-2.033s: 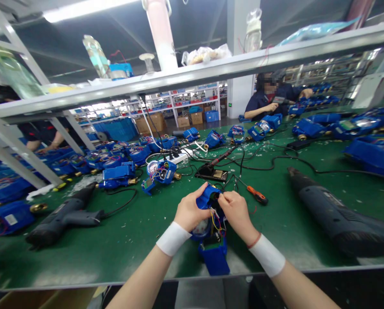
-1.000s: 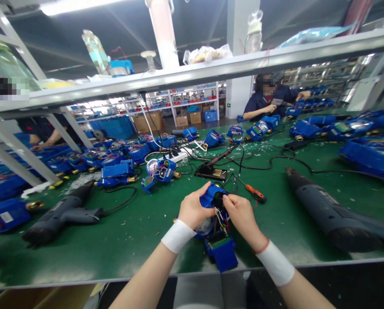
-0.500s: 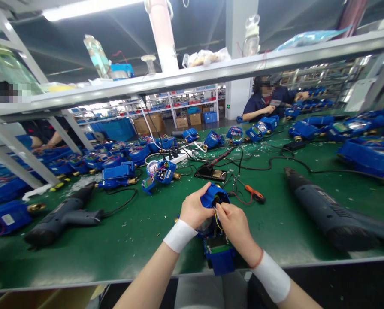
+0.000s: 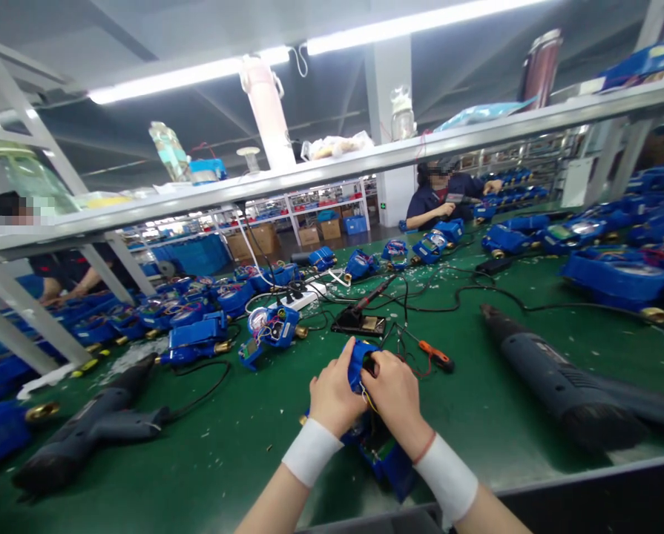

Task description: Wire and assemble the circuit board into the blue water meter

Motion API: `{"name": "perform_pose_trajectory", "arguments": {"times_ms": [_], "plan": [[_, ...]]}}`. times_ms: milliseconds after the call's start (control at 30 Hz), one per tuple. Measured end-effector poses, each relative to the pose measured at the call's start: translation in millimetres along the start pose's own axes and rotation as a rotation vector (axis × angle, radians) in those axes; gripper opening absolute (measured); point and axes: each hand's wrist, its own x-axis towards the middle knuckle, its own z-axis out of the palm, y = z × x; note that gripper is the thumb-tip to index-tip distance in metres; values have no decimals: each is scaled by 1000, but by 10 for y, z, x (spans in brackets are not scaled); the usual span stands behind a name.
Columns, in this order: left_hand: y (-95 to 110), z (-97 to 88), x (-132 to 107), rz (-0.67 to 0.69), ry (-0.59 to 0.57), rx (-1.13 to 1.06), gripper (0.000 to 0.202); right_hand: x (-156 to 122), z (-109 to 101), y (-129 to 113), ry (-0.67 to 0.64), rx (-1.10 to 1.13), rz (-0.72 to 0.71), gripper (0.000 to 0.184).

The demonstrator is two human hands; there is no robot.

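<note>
A blue water meter (image 4: pixel 358 360) with brass fittings is between my hands at the near side of the bench. My left hand (image 4: pixel 334 393) is wrapped round its blue housing from the left, thumb toward the opening. On the other side, my right hand (image 4: pixel 392 393) has its fingers bent into that opening, and the fingertips are hidden inside. A thin yellow wire (image 4: pixel 369 400) runs out between the hands. Below them hangs a blue cover (image 4: pixel 395 471) with a green circuit board, partly behind my right wrist.
Two heat guns lie on the green bench, one left (image 4: pixel 95 419) and one right (image 4: pixel 554 378). Ahead are an orange screwdriver (image 4: pixel 436 354), a soldering iron stand (image 4: pixel 359 322), a power strip (image 4: pixel 303 297) and an opened water meter (image 4: pixel 270 326). A co-worker (image 4: pixel 440 196) sits across.
My right fingers have moved from the wire at the opening's edge deeper into the housing. The hanging cover has swung slightly right. My view has tilted up, showing more of the ceiling.
</note>
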Motion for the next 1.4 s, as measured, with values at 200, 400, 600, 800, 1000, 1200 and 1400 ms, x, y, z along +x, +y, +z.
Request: {"name": "perform_pose_trajectory", "arguments": {"times_ms": [200, 400, 600, 800, 1000, 1200, 1400], "plan": [[38, -7, 17, -20, 2, 29, 80, -22, 61, 21, -19, 71, -51, 7], [5, -7, 7, 17, -2, 18, 92, 12, -79, 131, -82, 72, -46, 16], [5, 4, 28, 7, 18, 8, 82, -54, -82, 35, -80, 12, 44, 12], [13, -5, 16, 5, 18, -8, 86, -46, -114, 43, -88, 25, 47, 15], [-62, -79, 134, 23, -51, -110, 96, 53, -73, 68, -77, 34, 92, 25], [-232, -216, 408, 89, -234, -236, 101, 143, -68, 47, -54, -27, -105, 16], [-293, -276, 568, 72, -364, -321, 103, 233, -117, 161, -31, -89, -353, 18]]}}
